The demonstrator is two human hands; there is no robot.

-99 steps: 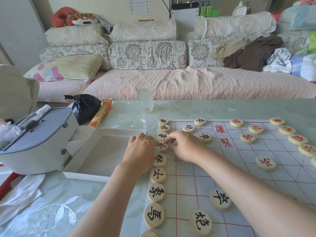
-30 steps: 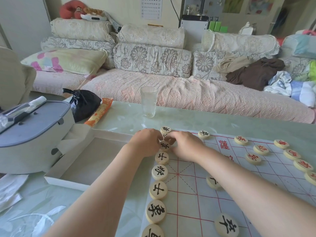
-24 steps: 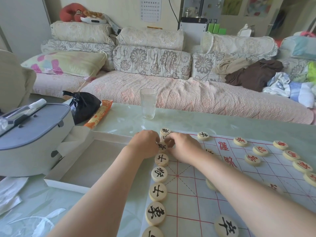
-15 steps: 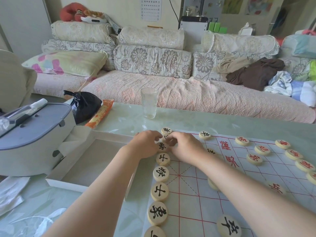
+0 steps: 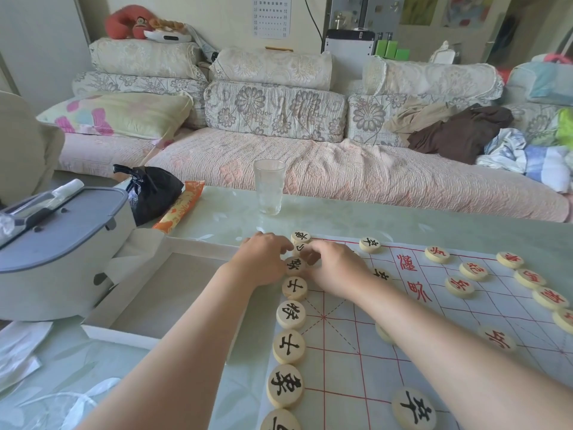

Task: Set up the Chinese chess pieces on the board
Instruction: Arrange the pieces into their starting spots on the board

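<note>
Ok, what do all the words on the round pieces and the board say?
"士": black adviser.
"将": black general.
"象": black elephant.
"卒": black soldier.
"兵": red soldier.
"漢界": red, on the board.
Wall chart, orange packet: too blurred to read.

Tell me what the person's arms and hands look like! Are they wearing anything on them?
Both arms are bare as far as the picture shows: no sleeve reaches the left forearm or the right forearm. The left hand and right hand have no gloves, and I can see no watch, bracelet or ring on the parts that show.
</note>
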